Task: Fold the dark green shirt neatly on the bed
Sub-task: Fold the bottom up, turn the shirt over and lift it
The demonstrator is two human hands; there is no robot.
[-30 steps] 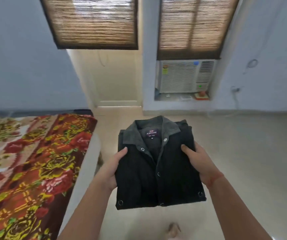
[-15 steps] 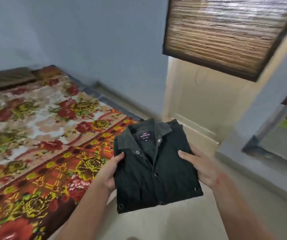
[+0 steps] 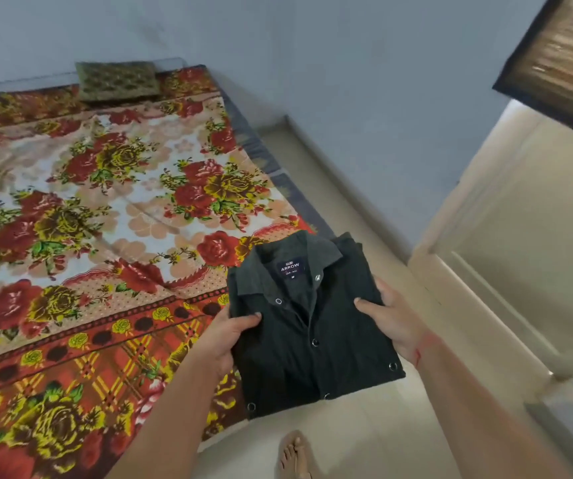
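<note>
Shirt (image 3: 312, 326), dark green and already folded into a compact rectangle, is held in the air between both hands, straddling the near right corner of the bed (image 3: 112, 209): its left part hangs over the floral bedspread's edge, its right part over the bare floor (image 3: 364, 440). Left hand (image 3: 224, 335) grips the left edge, thumb on top and fingers hidden beneath; right hand (image 3: 392, 319) clamps the right edge the same way. Open bedspread lies to the left and farther from the person, so the left hand is nearer the landing spot. The bundle's long axis runs from the hem by the person's body to the collar at the far end. It looks tidy: collar up, maker's label showing, snaps down the placket, edges squared. Folding seems done; what remains, I judge, is laying it flat on the bed.
</note>
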